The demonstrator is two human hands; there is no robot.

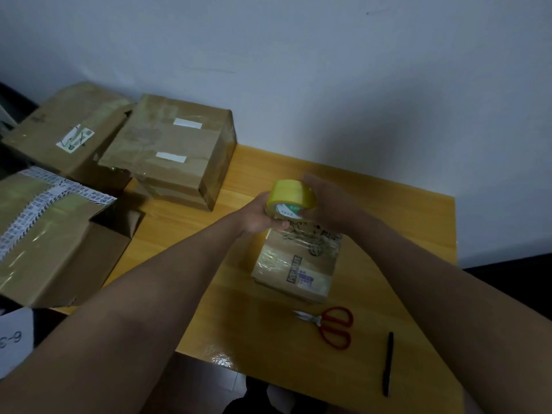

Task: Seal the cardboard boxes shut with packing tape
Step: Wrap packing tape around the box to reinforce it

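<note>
- The left hand (pixel 259 216) grips the yellow tape roll (pixel 293 198) from the left, thumb curled under it.
- The right hand (pixel 324 204) cups the roll's right side, fingers bent round it.
- The roll hangs above the far end of the small box (pixel 298 264), its labelled core end facing the camera.
- The small box lies on the wooden table (pixel 403 222), long axis running away from the person.
- Red-handled scissors (pixel 331 324) and a black pen (pixel 388 363) lie nearer the front edge.
- 3 larger boxes (pixel 173 150) sit at left.

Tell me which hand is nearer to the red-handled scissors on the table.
The right hand. It is on the right side of the yellow tape roll, beyond the small box, roughly straight behind the scissors. The left hand holds the roll's left side, farther over.
</note>
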